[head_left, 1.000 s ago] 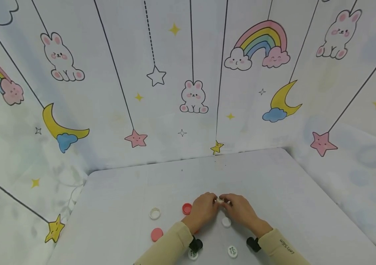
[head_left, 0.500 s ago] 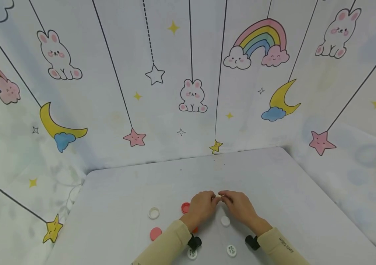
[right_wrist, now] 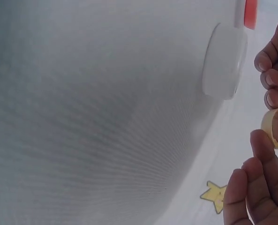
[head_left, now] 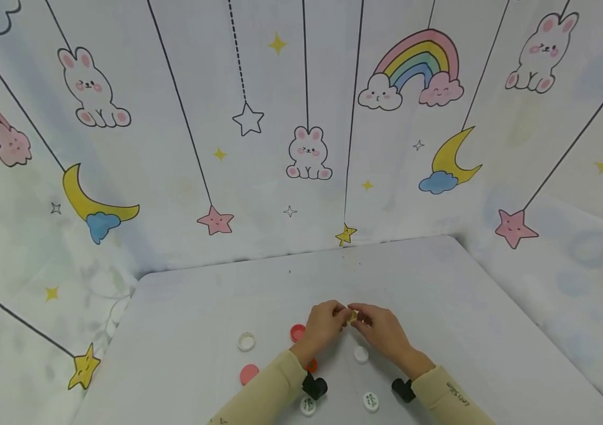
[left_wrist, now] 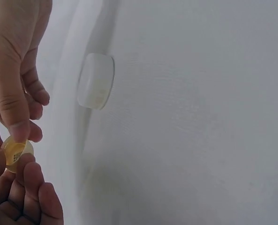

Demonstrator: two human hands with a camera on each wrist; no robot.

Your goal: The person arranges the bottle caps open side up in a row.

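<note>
Between the two hands, above the table, a small yellowish bottle cap (head_left: pixel 352 316) is pinched by the fingertips. The left hand (head_left: pixel 326 324) holds it from one side with thumb and curled fingers. From the other side the right hand (head_left: pixel 383 330) grips it the same way. In the left wrist view the cap's (left_wrist: pixel 13 152) yellow inside shows, with a small dark printed mark. Fingers cover part of its rim in the right wrist view. A plain white cap (head_left: pixel 361 354) lies on the table just below the hands.
Left of the hands lie a whitish cap (head_left: pixel 246 341), a red cap (head_left: pixel 297 332) and a pink-red cap (head_left: pixel 249 375). An orange-red cap (head_left: pixel 312 366) is partly behind the left wrist. Two white caps with dark print (head_left: pixel 308 405) lie nearer the body. Printed cloth (head_left: pixel 258 177) walls the table.
The fingers have shifted round the cap. A whitish bit showed, then fingertips mostly hid it, and now its yellowish side shows. The left hand has risen slightly; the loose caps stay put.
</note>
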